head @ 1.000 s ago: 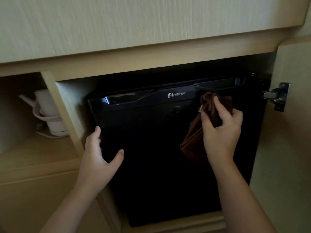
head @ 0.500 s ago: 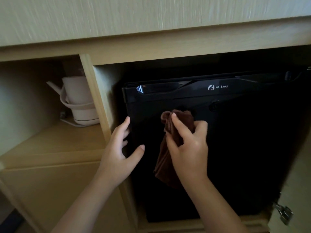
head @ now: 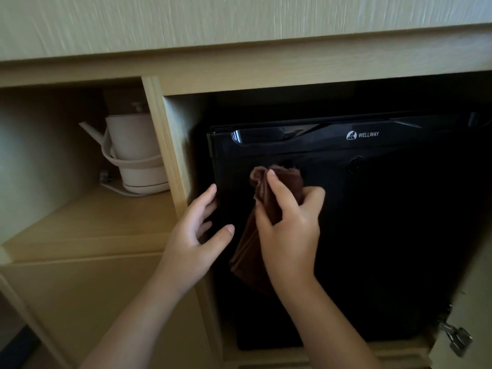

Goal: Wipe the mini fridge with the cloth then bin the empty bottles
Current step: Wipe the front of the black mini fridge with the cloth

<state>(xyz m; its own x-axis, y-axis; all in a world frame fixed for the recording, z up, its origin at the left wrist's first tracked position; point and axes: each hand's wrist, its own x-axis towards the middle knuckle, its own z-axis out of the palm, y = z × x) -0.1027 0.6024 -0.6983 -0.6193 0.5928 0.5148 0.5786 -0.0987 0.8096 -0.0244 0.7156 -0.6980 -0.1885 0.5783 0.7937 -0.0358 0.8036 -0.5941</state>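
A black mini fridge (head: 386,222) with a WELLWAY logo stands shut inside a wooden cabinet bay. My right hand (head: 290,230) grips a bunched brown cloth (head: 269,193) against the upper left part of the fridge door; the rest of the cloth hangs down below the hand. My left hand (head: 194,235) is spread with straight fingers at the door's left edge, fingertips touching it. No bottles are in view.
A white electric kettle (head: 133,155) on its base sits on the shelf in the open compartment to the left. A wooden divider (head: 165,145) separates that shelf from the fridge bay. The open cabinet door's hinge (head: 455,339) shows at the lower right.
My right hand has carried the cloth from the upper right of the door across to its upper left. The view has shifted left. My left hand stays at the door's left edge.
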